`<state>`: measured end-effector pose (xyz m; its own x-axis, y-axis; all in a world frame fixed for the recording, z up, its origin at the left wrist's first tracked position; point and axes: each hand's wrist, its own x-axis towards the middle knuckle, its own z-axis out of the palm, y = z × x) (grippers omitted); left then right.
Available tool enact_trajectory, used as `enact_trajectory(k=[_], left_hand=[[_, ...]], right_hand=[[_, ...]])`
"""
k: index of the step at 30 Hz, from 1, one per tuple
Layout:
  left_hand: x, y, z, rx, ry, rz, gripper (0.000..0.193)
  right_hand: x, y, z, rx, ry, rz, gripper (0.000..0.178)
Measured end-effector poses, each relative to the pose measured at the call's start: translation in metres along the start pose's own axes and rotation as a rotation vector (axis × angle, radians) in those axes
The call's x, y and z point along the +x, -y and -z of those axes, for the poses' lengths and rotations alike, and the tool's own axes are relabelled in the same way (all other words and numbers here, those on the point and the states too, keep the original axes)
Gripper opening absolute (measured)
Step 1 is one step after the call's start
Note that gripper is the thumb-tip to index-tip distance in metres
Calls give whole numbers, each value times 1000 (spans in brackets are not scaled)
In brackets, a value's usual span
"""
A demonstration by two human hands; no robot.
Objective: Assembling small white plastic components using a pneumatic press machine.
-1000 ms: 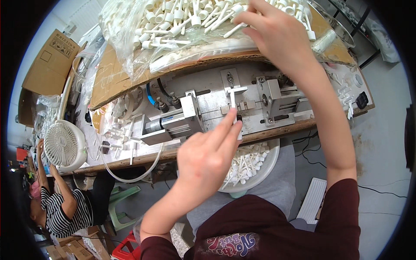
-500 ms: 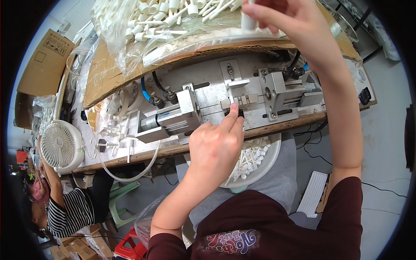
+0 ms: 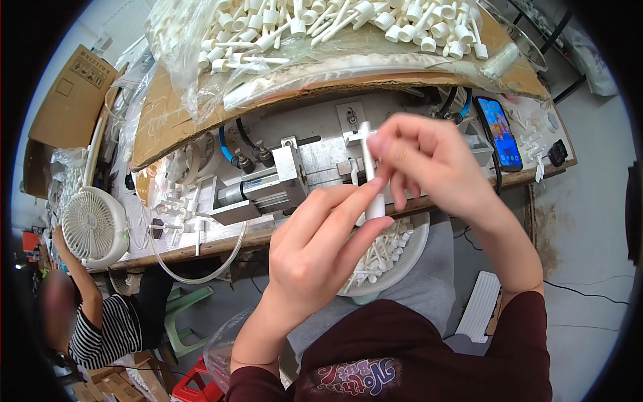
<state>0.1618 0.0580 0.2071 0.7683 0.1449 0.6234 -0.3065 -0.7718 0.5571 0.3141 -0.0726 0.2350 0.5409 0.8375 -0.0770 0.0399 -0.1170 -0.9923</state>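
My left hand (image 3: 311, 251) pinches a white plastic capped stick (image 3: 369, 164) low down, by its wider end, between thumb and fingers. The stick stands nearly upright in view, over the front of a metal clamping fixture (image 3: 292, 175). My right hand (image 3: 425, 161) is closed at the stick's upper part, its fingertips against the shaft; its other fingers are curled. Much of the fixture's right side is hidden behind that hand. Below, a white basket (image 3: 423, 249) on my lap holds many similar white capped sticks (image 3: 382, 258).
A heap of white capped sticks (image 3: 415, 23) lies on a cardboard sheet (image 3: 157, 137) above the fixture. A phone (image 3: 499, 134) lies at the right, a white fan (image 3: 96, 224) stands at the left. Loose parts (image 3: 177, 218) and a clear hose (image 3: 201, 276) are nearby. Another person (image 3: 110, 328) sits at the left.
My right hand has come down from the heap to the fixture, uncovering the phone. My left hand has left the fixture's middle and now grips the capped stick, turned palm inward.
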Motion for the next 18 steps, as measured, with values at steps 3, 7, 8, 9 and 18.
enact_trajectory(k=[3, 7, 8, 9, 18], left_hand=[[-8, 0, 2, -18, 15, 96, 34], [-18, 7, -11, -2, 81, 165, 31], [-21, 8, -16, 5, 92, 191, 30], [-22, 8, -20, 7, 97, 196, 27], [-21, 13, -33, 498, 240, -12, 25]], right_hand=[[33, 13, 15, -435, -384, 427, 24], [96, 28, 58, -1278, -586, 925, 15], [113, 30, 57, -1455, -579, 947, 10], [126, 33, 57, -1635, -572, 964, 6], [163, 26, 59, -1768, -309, 1146, 8]])
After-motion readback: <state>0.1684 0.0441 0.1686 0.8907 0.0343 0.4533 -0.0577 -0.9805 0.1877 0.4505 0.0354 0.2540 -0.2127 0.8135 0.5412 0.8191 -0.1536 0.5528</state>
